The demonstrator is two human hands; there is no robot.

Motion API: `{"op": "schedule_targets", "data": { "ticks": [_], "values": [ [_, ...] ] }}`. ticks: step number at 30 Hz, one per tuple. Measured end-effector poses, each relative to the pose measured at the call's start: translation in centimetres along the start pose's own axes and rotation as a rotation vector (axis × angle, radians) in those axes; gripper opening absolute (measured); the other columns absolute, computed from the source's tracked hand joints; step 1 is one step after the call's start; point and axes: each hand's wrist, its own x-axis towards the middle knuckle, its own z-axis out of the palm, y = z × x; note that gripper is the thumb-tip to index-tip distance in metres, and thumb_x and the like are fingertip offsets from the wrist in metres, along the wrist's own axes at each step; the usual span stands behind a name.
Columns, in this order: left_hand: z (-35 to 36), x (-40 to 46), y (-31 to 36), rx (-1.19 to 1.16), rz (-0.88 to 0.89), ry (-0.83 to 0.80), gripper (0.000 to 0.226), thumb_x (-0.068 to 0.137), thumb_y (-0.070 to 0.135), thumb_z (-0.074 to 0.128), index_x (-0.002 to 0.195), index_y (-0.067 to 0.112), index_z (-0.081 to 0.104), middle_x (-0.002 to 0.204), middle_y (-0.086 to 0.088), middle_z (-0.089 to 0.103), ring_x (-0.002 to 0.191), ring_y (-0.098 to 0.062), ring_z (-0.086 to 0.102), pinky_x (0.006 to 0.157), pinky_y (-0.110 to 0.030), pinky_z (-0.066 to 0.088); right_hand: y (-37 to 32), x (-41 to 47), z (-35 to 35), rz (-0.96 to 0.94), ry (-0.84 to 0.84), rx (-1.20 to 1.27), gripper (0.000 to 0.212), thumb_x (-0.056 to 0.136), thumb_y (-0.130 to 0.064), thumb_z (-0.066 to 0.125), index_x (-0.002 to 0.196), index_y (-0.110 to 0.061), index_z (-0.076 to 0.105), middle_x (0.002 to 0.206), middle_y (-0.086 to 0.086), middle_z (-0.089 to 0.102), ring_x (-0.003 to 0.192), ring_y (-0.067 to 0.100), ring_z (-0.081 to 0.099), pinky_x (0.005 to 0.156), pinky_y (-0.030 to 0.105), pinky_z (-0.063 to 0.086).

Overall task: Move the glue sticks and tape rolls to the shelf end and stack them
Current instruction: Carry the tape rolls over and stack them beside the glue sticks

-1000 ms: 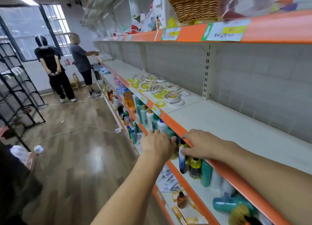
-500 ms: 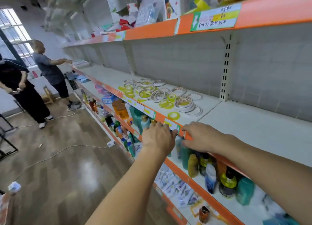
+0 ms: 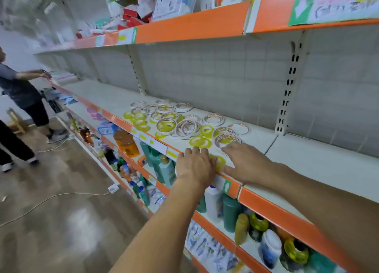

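shelf (image 3: 320,166): we see white board, orange front lip, bare to the right
below: bottles (image 3: 231,211) on lower shelf
tape rolls (image 3: 184,125): scattered mid-shelf, lying flat, holes up
left hand (image 3: 194,166): fingers flat on yellow roll (image 3: 220,161) at lip
right hand (image 3: 246,162): fingers spread, beside it, holding nothing

Bottles (image 3: 229,211) fill the lower shelf, near an orange jar (image 3: 127,141). Boxes (image 3: 133,16) crowd the top shelf. A person (image 3: 22,92) stands at the far end, and a cable (image 3: 51,199) crosses the floor.

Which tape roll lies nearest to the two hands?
The yellow tape roll at the shelf's front edge, lying between the left hand and right hand; the others lie farther back.
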Motion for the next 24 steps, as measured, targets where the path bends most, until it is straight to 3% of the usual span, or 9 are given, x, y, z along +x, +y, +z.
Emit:
{"op": "schedule_targets", "data": {
  "ticks": [7,13,17,20,24],
  "values": [
    [1.7,5.2,-0.8,-0.096,0.028,0.02,0.042,0.103,0.035,0.03,0.137,0.012,0.038,0.141,-0.008,0.044,0.13,-0.028,0.041,0.103,-0.039,0.035,0.7,3.5,1.9,0.101,0.019,-0.033,0.048,0.096,-0.046,0.049,0.135,-0.017,0.048,0.133,0.008,0.054,0.123,0.031,0.05,0.103,0.041,0.041],
    [3.3,7.6,-1.9,-0.183,0.039,0.003,0.052,0.101,0.029,0.036,0.148,0.009,0.024,0.148,-0.009,0.036,0.135,-0.029,0.036,0.106,-0.04,0.034,-0.8,3.9,4.8,0.224,0.178,0.001,0.043,0.101,-0.041,0.043,0.135,-0.015,0.054,0.129,0.008,0.057,0.126,0.029,0.048,0.105,0.04,0.034],
    [3.5,8.6,-2.3,-0.157,0.106,0.053,0.041,0.098,0.019,0.042,0.137,0.009,0.035,0.14,-0.012,0.042,0.129,-0.031,0.039,0.102,-0.04,0.038,-1.1,3.9,6.3,0.309,0.309,0.07,0.041,0.092,-0.041,0.05,0.114,-0.012,0.069,0.104,0.009,0.067,0.104,0.031,0.061,0.093,0.041,0.047],
    [3.7,9.3,-2.4,-0.139,0.195,0.104,0.04,0.093,0.013,0.049,0.132,0.01,0.04,0.134,-0.012,0.045,0.125,-0.03,0.041,0.1,-0.037,0.039,-1.6,3.8,6.5,0.35,0.348,0.123,0.045,0.09,-0.044,0.044,0.109,-0.013,0.071,0.098,0.007,0.068,0.097,0.03,0.063,0.088,0.039,0.05],
    [4.2,9.1,-2.6,-0.185,0.304,0.136,0.049,0.084,0.007,0.06,0.129,0.013,0.042,0.127,-0.009,0.047,0.12,-0.028,0.043,0.095,-0.035,0.041,-1.9,3.5,6.3,0.383,0.357,0.119,0.024,0.09,-0.033,0.065,0.105,-0.016,0.072,0.097,0.006,0.069,0.096,0.03,0.063,0.086,0.037,0.049]
  ]
}}
